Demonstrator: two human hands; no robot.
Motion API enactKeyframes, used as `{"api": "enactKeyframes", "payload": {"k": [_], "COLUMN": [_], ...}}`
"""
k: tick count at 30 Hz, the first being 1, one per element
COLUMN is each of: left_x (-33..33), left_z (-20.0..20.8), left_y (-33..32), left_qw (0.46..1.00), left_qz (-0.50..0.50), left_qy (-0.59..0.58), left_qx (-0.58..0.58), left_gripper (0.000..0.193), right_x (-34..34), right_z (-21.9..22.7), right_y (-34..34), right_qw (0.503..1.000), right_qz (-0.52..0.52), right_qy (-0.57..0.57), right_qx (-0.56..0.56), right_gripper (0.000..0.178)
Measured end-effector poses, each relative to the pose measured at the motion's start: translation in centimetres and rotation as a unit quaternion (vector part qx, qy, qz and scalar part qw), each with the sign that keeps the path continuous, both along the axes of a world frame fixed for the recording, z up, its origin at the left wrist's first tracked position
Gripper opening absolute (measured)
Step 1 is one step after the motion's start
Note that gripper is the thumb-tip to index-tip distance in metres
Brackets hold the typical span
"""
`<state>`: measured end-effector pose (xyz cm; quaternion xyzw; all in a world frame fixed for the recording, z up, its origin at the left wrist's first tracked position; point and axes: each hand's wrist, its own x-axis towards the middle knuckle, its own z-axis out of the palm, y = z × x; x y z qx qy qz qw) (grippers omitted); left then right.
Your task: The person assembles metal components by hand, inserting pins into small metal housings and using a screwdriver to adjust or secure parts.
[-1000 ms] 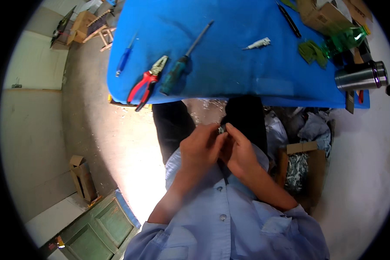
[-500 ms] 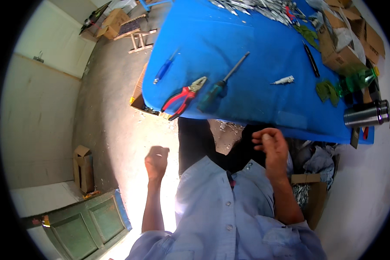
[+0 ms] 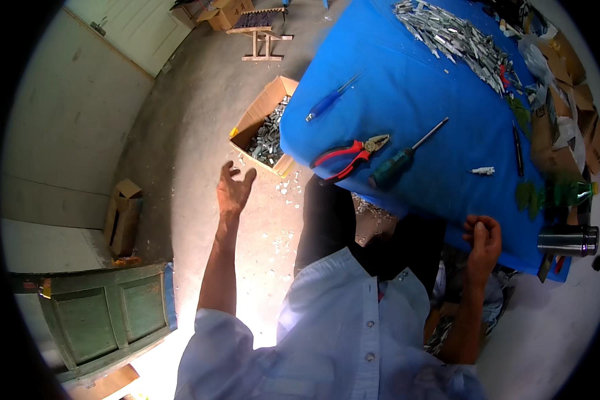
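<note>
As a pale blue shirt point(image 3: 340, 333) and dark trousers point(image 3: 325, 227) take up the near ground, the hands sit beyond, well apart. Left hand point(image 3: 235, 193): over the floor point(image 3: 180, 140), near the open carton point(image 3: 263, 111), fingers spread and released. Right hand point(image 3: 485, 252): at the near right edge of the worktop point(image 3: 407, 93), fingers loosely curled; cannot tell whether they grasp anything.

Worktop: blue cover, rounded left corner, near edge above the thighs. Close in, one pair of red-handled pliers point(image 3: 361, 150), one green-handled screwdriver point(image 3: 393, 167) just beside it. Rightward, one small white piece point(image 3: 483, 171); one steel flask point(image 3: 568, 241) on its side; one green bottle point(image 3: 567, 193) just past it. Farther: one slim blue-handled screwdriver point(image 3: 325, 105), one black pen-shaped tool point(image 3: 517, 148). Far side: heap of silvery parts point(image 3: 453, 37), too many to count.

Open carton: on the floor beside the worktop's left corner, holding small grey pieces point(image 3: 267, 140), uncountable. Pale scraps point(image 3: 285, 193) scattered nearby.

Room, outward: one green panelled cabinet point(image 3: 87, 320), one tall carton point(image 3: 123, 220), pale wall point(image 3: 67, 120) at left, one wooden stool point(image 3: 263, 40) farther off.
</note>
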<state>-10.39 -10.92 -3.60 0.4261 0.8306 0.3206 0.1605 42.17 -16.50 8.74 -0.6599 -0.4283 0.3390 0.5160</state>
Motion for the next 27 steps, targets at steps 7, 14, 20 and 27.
{"api": "enactKeyframes", "payload": {"k": [7, 14, 20, 27], "left_x": [3.2, 9.2, 10.4, 11.5], "left_z": [6.2, 10.6, 9.4, 8.2], "left_y": [3.7, 8.1, 12.9, 15.0], "left_qw": [0.98, 0.964, 0.978, 0.981], "left_qz": [-0.047, -0.144, -0.153, -0.123], "left_qy": [-0.07, -0.063, 0.023, 0.015], "left_qx": [0.18, 0.214, 0.142, 0.149], "left_gripper": [0.043, 0.043, 0.059, 0.061], "right_x": [2.1, 2.8, 5.1, 5.1], "right_z": [-0.7, 1.3, 0.8, 1.7], "right_y": [1.6, 4.8, 8.1, 10.8], "right_qw": [0.988, 0.965, 0.922, 0.86], "right_qz": [-0.018, -0.023, 0.017, 0.075], "right_qy": [-0.152, -0.261, -0.38, -0.493], "right_qx": [0.017, 0.014, 0.076, 0.105], "right_gripper": [0.017, 0.016, 0.018, 0.024]}}
